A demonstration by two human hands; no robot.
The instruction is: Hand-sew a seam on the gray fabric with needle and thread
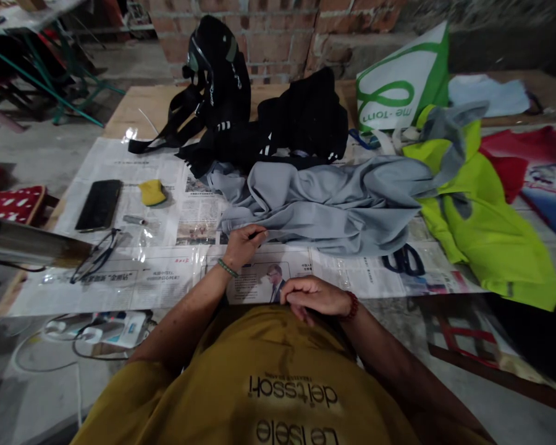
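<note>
Currently, grey cloth [328,213] lies bunched on newspaper [167,241], long axis running left–right, just short of black clothes [306,117]. Left hand [241,248] is nearer: at the cloth's near left corner, with the bulk beyond it and to the right. Left: forearm angled forward and inward, thumb and fingers pinched on the edge. Right hand [317,296]: apart from cloth, low by the table edge, fingers loosely curled, nothing visible in it; fingertip contact cannot be told

On tabletop [125,114], around cloth [324,201]: backpack [225,74] at eleven o'clock, carry bag [401,80] at one, shirt [488,213] at three, scissors [404,259] at four, phone [99,205] at nine, sponge [151,193] between phone and cloth.
</note>
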